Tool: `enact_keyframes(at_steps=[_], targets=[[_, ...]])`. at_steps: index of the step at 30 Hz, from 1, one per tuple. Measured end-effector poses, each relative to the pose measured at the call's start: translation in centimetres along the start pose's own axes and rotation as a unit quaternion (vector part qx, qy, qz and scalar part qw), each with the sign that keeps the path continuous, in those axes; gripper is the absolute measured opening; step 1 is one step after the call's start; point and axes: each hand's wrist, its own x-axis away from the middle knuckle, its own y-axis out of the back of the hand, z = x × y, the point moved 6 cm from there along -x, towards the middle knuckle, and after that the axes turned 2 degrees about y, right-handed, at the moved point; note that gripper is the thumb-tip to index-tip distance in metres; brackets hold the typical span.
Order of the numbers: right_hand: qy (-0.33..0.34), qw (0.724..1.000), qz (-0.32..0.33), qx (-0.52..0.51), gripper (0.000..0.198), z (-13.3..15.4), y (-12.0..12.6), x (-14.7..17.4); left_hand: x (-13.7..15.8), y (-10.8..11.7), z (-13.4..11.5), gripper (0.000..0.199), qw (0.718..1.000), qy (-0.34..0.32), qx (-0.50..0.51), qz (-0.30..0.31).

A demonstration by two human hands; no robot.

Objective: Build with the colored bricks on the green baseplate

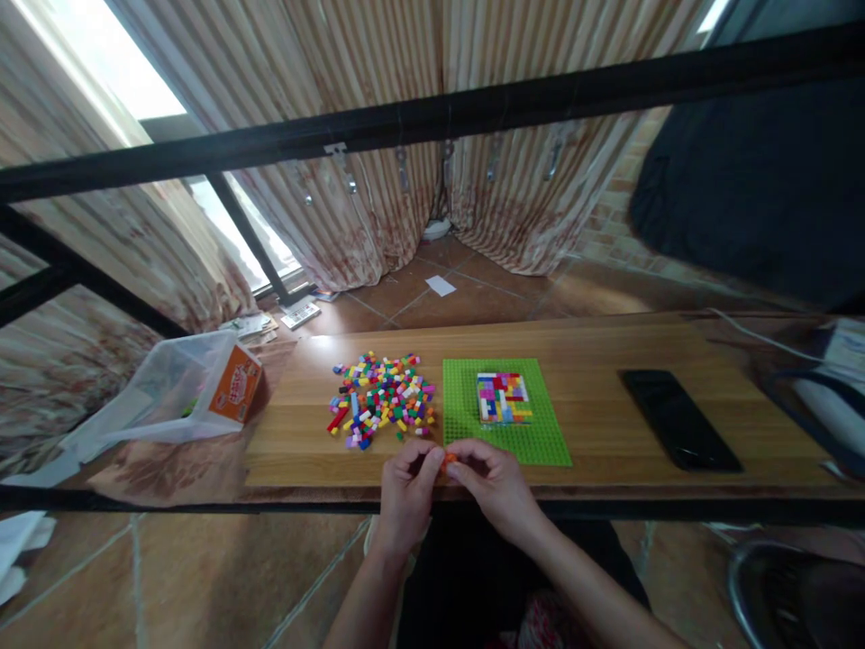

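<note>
Left hand (405, 496): held at the near edge of the bench (587, 361), thumb and fingertips drawn together; its grip is closed on a small orange piece (449, 459).
Right hand (498, 487): brought up against the same orange piece from the other side, which is pinched by thumb and fingers; this grip is closed on it too.
Orange piece: held between the two hands, near the close left corner of the green baseplate (544, 442); it is partly covered by the fingers, so whether one brick or several are grasped cannot be told.
Green baseplate: laid flat on the bench, between the loose bricks (388, 397) and the black phone (678, 419).
Built block (504, 398): set on the green baseplate, nearer its far edge; red, white, purple, yellow, blue and orange are shown on its top.
Loose bricks: spread in a many-coloured heap, left of the baseplate.
Black phone: laid flat toward the right end.
Plastic box (159, 383): placed by the left end; an orange label (235, 383) is borne on its side.
Curtains (378, 198): hung beyond the bench, crossed by a black bar (432, 122).
</note>
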Motion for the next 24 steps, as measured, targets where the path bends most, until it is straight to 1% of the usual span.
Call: enact_keyframes(at_steps=[2,3,6,7,9,11,14,16,19,21,24], targets=[[0.010,1.000,-0.012,0.020,0.012,0.3,0.7,0.2,-0.2,0.4,0.5,0.023,1.000,0.010,-0.003,-0.018],[0.013,0.999,-0.025,0.028,0.013,0.3,1.4,0.3,-0.3,0.9,0.8,0.022,0.999,0.006,-0.013,-0.038],[0.018,0.996,-0.080,0.043,0.017,-0.2,4.5,0.1,-1.1,2.9,1.1,0.020,0.990,-0.043,-0.086,-0.106],[0.019,0.994,-0.102,0.046,0.019,-0.5,5.8,0.0,-1.4,3.6,1.1,0.019,0.982,-0.065,-0.126,-0.122],[0.018,0.987,-0.152,0.056,0.025,-1.1,8.8,-0.3,-2.1,4.5,1.2,0.018,0.962,-0.104,-0.214,-0.133],[0.016,0.976,-0.201,0.083,0.032,-1.5,11.5,-0.6,-2.6,5.3,1.4,0.019,0.940,-0.134,-0.273,-0.152],[0.019,0.964,-0.240,0.116,0.038,-1.7,14.2,-1.2,-3.1,5.8,1.7,0.021,0.909,-0.168,-0.338,-0.174],[0.024,0.960,-0.246,0.134,0.039,-1.6,14.9,-1.6,-3.3,5.6,2.0,0.021,0.889,-0.184,-0.380,-0.178],[0.022,0.953,-0.251,0.166,0.040,-1.5,15.3,-2.3,-3.4,5.1,2.0,0.021,0.864,-0.203,-0.426,-0.174],[0.019,0.951,-0.257,0.174,0.041,-1.4,15.3,-2.8,-3.3,4.9,1.9,0.021,0.855,-0.213,-0.440,-0.176],[0.018,0.947,-0.268,0.173,0.039,-1.4,15.4,-3.5,-3.2,4.8,1.8,0.020,0.847,-0.224,-0.446,-0.180]])
